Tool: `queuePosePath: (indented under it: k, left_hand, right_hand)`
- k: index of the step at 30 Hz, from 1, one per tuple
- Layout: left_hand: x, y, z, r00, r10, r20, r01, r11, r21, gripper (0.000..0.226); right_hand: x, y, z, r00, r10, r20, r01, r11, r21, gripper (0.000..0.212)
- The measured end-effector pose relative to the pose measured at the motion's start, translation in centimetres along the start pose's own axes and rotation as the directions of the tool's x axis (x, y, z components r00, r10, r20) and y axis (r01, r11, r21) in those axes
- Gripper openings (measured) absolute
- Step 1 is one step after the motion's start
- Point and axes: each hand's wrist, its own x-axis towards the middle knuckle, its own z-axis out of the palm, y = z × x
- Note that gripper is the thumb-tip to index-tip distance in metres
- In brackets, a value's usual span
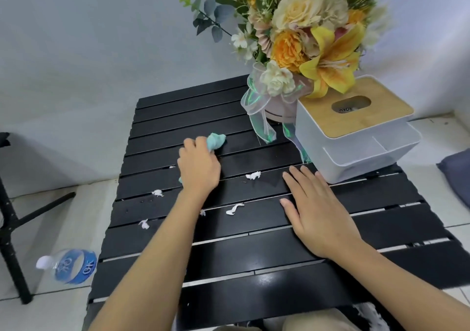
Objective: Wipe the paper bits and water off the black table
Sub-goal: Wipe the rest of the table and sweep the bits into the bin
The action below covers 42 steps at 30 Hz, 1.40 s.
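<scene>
The black slatted table fills the middle of the view. My left hand is closed around a bunched light-teal cloth and presses it on the slats at the table's middle. My right hand lies flat with fingers spread, palm down, to the right. Several white paper bits lie scattered: one between my hands, one below it, one and one near the left edge. Small water drops dot the left slats.
A flower arrangement in a pale pot with a ribbon stands at the back right, beside a white tissue box with a wooden lid. A water bottle lies on the floor at left, near a black stand.
</scene>
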Motion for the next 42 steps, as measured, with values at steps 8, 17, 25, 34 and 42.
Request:
queuePosePath:
  k: [8,17,25,34,42]
  left_hand:
    - [-4.0,0.8,-2.3,0.833,0.485,0.268,-0.262,0.771,-0.58,0.014]
    - [-6.5,2.9,0.2,0.977,0.215,-0.011,-0.215,0.974,-0.077,0.031]
    - [-9.2,1.1,-5.2,0.917,0.247,0.313,-0.004,0.79,-0.613,0.018]
    - [-16.1,4.4,-2.7,0.913,0.368,0.179,-0.304,0.903,-0.303,0.033]
    - [-17.9,0.6,-6.0,0.976,-0.181,0.118,0.212,0.909,-0.36,0.03]
  right_hand:
    - [0.1,0.1,0.2,1.0,-0.01,-0.001,0.01,0.999,0.034,0.065]
    - [0.1,0.3,0.3,1.0,-0.017,0.001,0.016,0.997,0.079,0.059]
    - [-1.0,0.7,-1.6,0.998,-0.036,0.043,0.022,0.958,0.285,0.045]
    - [-8.6,2.6,-2.2,1.0,-0.023,0.009,0.022,0.985,0.168,0.053]
    - [-9.2,2.4,-1.6,1.0,-0.016,-0.026,0.019,0.988,0.153,0.051]
